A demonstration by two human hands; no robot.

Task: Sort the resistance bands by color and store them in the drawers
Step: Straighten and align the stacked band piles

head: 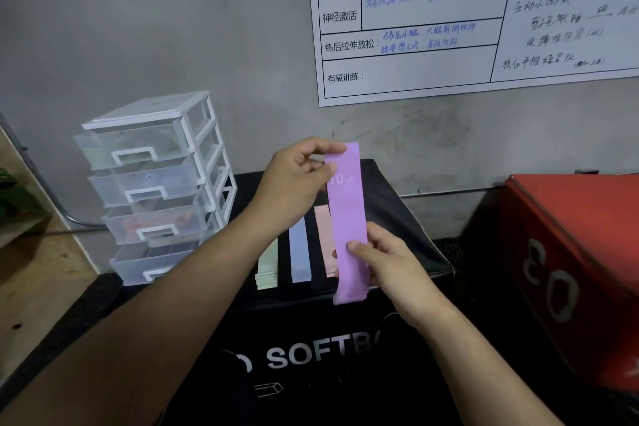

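From my seat at the controls, the left hand [297, 183] pinched the top edge of the purple band [347, 218] between thumb and curled fingers. The right hand [387, 256] pinched it lower down, thumb on the face. The band hung upright and flat between them, clear of the surface, with its loose tail drooping below the right hand.

Beneath it, on the black soft box [390, 204], three stacks lay side by side: the green stack [268, 270], the blue stack [299, 252] and the pink stack [323, 235], the last partly hidden behind the band. I saw no purple stack, though the band hid that spot.

The drawer unit [155, 183] stood at the box's left end, all four drawers looking pushed in, with hazy colours showing through the plastic.

I judged this the sorting step, with storing not yet begun for these stacks. The next move called for laying the band flat just right of the pink stack, parallel to it, and letting go without ruffling the neighbours.
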